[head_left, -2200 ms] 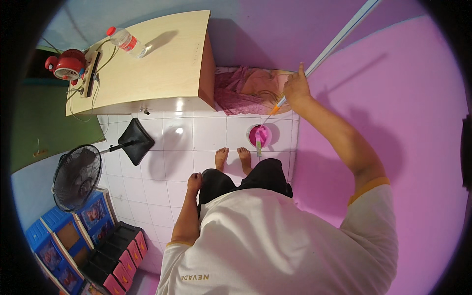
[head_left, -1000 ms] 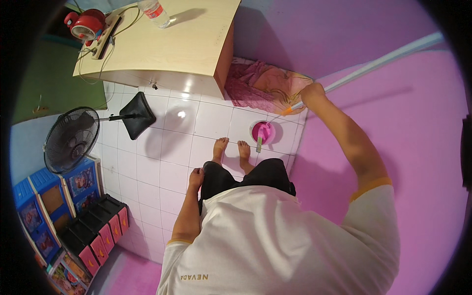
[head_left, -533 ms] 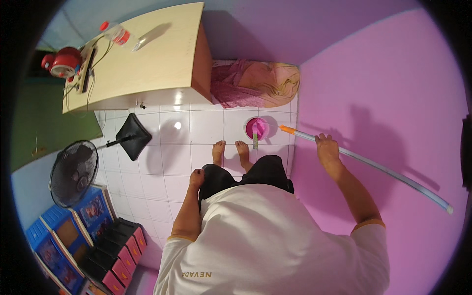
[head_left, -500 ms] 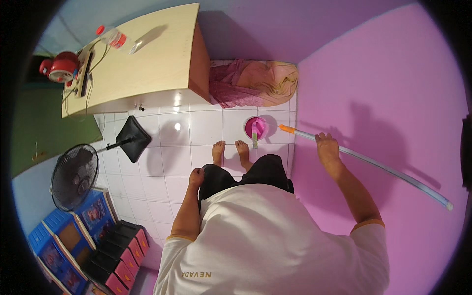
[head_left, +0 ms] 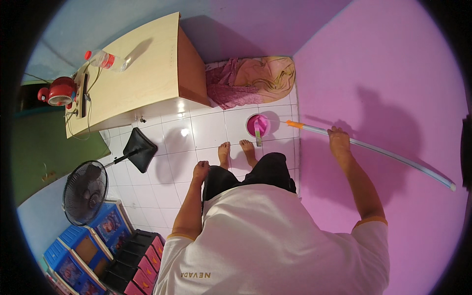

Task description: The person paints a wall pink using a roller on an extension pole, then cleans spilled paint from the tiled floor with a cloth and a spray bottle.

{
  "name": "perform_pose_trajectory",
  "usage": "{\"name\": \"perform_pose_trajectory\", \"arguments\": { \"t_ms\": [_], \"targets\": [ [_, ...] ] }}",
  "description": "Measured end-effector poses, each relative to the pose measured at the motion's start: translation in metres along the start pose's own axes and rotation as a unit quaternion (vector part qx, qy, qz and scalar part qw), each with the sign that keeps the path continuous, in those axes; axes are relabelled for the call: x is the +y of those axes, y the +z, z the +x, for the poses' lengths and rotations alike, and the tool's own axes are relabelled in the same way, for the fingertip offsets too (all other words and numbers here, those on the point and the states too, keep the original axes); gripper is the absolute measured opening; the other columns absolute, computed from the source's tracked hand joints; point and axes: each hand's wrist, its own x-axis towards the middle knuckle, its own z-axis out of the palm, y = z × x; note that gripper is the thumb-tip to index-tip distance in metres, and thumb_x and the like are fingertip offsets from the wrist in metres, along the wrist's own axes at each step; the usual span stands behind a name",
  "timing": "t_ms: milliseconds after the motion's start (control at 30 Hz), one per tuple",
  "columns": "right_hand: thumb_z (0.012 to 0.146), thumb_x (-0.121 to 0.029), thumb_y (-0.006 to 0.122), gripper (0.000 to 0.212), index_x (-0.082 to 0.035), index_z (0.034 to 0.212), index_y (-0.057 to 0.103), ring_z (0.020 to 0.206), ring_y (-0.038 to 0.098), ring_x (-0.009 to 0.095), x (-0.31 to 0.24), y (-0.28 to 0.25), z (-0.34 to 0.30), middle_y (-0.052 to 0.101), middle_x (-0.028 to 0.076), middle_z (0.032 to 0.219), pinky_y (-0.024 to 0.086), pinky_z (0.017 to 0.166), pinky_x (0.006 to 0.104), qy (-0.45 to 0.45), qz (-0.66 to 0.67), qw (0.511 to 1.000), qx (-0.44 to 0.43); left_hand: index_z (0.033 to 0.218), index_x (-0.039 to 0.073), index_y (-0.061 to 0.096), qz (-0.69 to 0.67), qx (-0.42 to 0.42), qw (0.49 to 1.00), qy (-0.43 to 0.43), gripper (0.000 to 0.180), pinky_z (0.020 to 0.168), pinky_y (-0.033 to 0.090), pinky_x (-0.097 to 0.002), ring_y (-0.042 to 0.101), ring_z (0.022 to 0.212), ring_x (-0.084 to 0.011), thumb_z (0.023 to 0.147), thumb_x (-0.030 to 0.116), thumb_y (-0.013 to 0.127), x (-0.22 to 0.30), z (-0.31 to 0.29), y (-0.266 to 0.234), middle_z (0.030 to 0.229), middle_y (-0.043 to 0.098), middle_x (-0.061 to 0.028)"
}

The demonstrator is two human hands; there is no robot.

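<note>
My right hand (head_left: 339,141) is closed around a long silver pole (head_left: 388,154), held slantwise beside the pink wall. An orange handle (head_left: 294,124) forms the pole's far end. From it a thin rod points left toward a small round bucket (head_left: 249,123) on the floor, which looks deep pink inside. Across the bucket's near rim lies a narrow pink and green strip (head_left: 258,139); I cannot make out its kind. My left hand (head_left: 200,169) hangs by my left thigh, beside my black shorts, its fingers curled and nothing visible in them.
A pale wooden desk (head_left: 132,73) carries a plastic bottle (head_left: 105,60) and a small red fan (head_left: 64,91). Crumpled cloth (head_left: 263,78) lies along the far wall. At left stand a black fan (head_left: 86,191) with a square base (head_left: 140,150) and plastic drawers (head_left: 113,270). The pink wall (head_left: 344,216) rises at right.
My right hand and the pole have moved slightly farther and to the right, and the pole slants less. The whole view has shifted a little. My left hand stays by my thigh.
</note>
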Motion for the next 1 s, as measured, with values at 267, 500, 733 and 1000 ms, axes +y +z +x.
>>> {"name": "perform_pose_trajectory", "arguments": {
  "t_ms": [267,500,733,1000],
  "targets": [
    [0.078,-0.01,0.057,0.022,-0.008,0.099,0.063,0.093,0.058,0.021,0.0,0.02,0.003,0.057,0.006,0.098,0.05,0.077,0.0369,0.007,0.011,1.0,-0.02,0.101,-0.002,0.06,0.042,-0.01,0.999,-0.023,0.038,0.069,0.051,-0.0324,0.065,0.068,-0.0189,0.088,0.032,0.052,-0.003,-0.017,0.002,0.081,0.066,-0.0119],
    [0.08,-0.01,0.056,0.028,-0.008,0.108,0.06,0.1,0.055,0.023,0.001,0.007,0.008,0.056,0.007,0.106,0.046,0.084,0.0404,0.015,0.004,0.998,-0.059,0.101,-0.002,0.06,-0.02,-0.004,0.999,-0.034,0.038,0.07,0.051,-0.0332,0.065,0.069,-0.02,0.088,0.032,0.052,-0.005,-0.015,0.008,0.083,0.066,-0.0127],
    [0.078,-0.015,0.059,0.043,-0.009,0.121,0.056,0.112,0.046,0.026,-0.006,0.012,0.001,0.053,0.01,0.117,0.033,0.096,0.0447,-0.003,0.065,0.997,0.043,0.098,-0.001,0.062,0.109,0.038,0.993,0.018,0.039,0.077,0.048,-0.0413,0.063,0.083,-0.034,0.087,0.033,0.047,0.015,-0.019,0.014,0.091,0.064,-0.0195],
    [0.077,-0.024,0.065,0.044,-0.007,0.118,0.058,0.103,0.051,0.028,-0.072,0.01,0.019,0.054,0.013,0.109,0.042,0.087,0.0431,-0.167,0.129,0.976,0.045,0.105,-0.002,0.06,-0.001,0.123,0.992,0.006,0.041,0.088,0.045,-0.0413,0.059,0.098,-0.0378,0.087,0.034,0.05,0.006,-0.068,0.011,0.101,0.063,-0.0238]
  ]
}}
